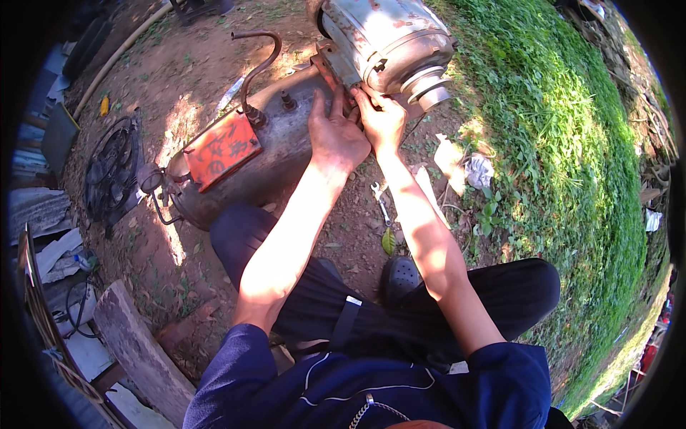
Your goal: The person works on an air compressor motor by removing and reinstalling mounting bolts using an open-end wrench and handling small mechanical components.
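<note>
Overall, from the head camera we look down on a brown metal tank [284,139], and we place everything else by it. Over the tank's right end we find the grey-green motor [386,36], its paint worn and its stepped pulley [429,87] facing right. Beside the motor, over the tank, we see a rusty bracket [327,68].

Our left hand [339,139] is palm up in front of the tank's right end, fingers stretched toward the bracket and the motor's foot; we cannot tell whether it grips anything. Our right hand [384,120] is just beside it, fingers bent in against the motor's underside; what they may pinch is hidden from us.

On the tank's left part we see a red box [223,150] with dark markings, a bent pipe [275,53] rising behind it, and a round gauge [149,177] at the tank's left end. Nearer us than the tank, a wrench [383,205] lies on the soil. Right of the tank we see grass [572,107].
</note>
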`<state>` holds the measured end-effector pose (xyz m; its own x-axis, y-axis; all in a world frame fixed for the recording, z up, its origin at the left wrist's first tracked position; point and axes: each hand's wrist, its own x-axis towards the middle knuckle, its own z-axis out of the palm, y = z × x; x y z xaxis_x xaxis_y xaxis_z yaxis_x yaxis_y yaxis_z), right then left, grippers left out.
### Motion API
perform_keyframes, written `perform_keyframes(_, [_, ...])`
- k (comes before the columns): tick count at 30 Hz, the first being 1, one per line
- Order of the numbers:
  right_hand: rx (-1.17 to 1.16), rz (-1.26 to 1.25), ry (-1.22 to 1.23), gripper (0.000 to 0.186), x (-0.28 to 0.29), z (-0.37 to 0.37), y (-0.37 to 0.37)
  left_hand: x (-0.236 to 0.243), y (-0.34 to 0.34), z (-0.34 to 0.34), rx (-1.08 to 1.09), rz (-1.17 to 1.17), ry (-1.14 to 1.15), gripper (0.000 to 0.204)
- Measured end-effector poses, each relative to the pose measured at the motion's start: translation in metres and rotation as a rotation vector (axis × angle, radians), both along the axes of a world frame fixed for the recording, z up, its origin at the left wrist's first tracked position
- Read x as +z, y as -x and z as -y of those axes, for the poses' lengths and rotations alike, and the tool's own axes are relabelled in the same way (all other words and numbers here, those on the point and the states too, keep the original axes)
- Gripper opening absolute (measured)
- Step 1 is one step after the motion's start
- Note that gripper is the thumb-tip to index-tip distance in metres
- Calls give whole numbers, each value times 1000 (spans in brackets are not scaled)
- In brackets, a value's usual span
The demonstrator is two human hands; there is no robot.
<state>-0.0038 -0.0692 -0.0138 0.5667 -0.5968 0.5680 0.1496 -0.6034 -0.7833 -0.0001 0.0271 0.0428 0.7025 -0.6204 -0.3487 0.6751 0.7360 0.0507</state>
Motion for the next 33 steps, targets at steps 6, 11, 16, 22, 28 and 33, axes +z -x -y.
perform_keyframes(6, [9,-37,-116,24,-4,0,-2,-5,-2,2,13,-33,-63,52])
perform_keyframes(11, [54,-23,-234,25,2,-7,2,-4,-3,0,11,-31,-49,53])
perform_keyframes(16, [34,0,-181,23,2,-10,5,1,-1,-3,-15,-42,-44,56])
perform_keyframes(22, [62,-98,-275,23,8,-7,3,-1,-2,-1,-27,-30,-39,56])
perform_keyframes(28, [25,-115,-301,26,12,-15,5,-7,-5,-3,-4,-30,-34,56])
perform_keyframes(33, [51,46,-162,26,2,-11,4,-10,-6,-3,-42,-11,-24,58])
